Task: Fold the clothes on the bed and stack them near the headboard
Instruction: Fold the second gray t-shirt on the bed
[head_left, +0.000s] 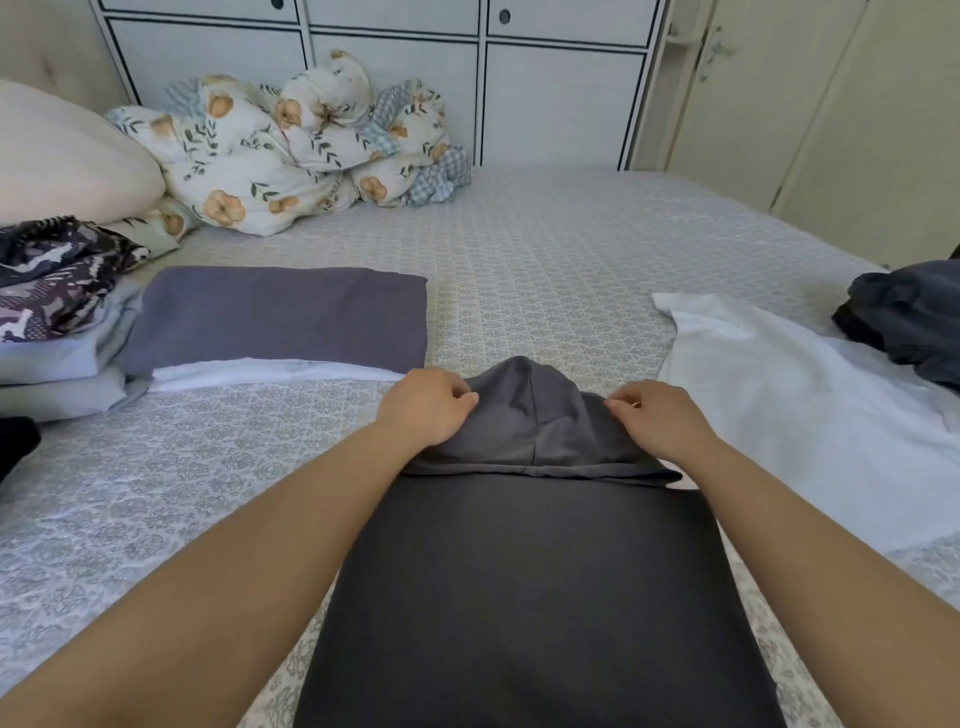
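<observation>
A dark grey hoodie (535, 587) lies flat on the bed in front of me, its hood (535, 415) pointing away. My left hand (426, 405) pinches the hood's left edge and my right hand (660, 418) pinches its right edge. A folded purple-grey garment (280, 317) lies over a white one (270, 375) to the left. Farther left is a stack of folded clothes (57, 322) with a dark patterned piece on top. A white shirt (800, 400) lies spread at the right, and dark crumpled clothes (909, 317) sit beyond it.
A floral duvet (291, 150) is bunched at the back by a cream pillow (62, 156). White cabinets (561, 93) stand behind the bed. The patterned bedsheet (545, 249) shows bare in the middle. A black item (15, 441) sits at the left edge.
</observation>
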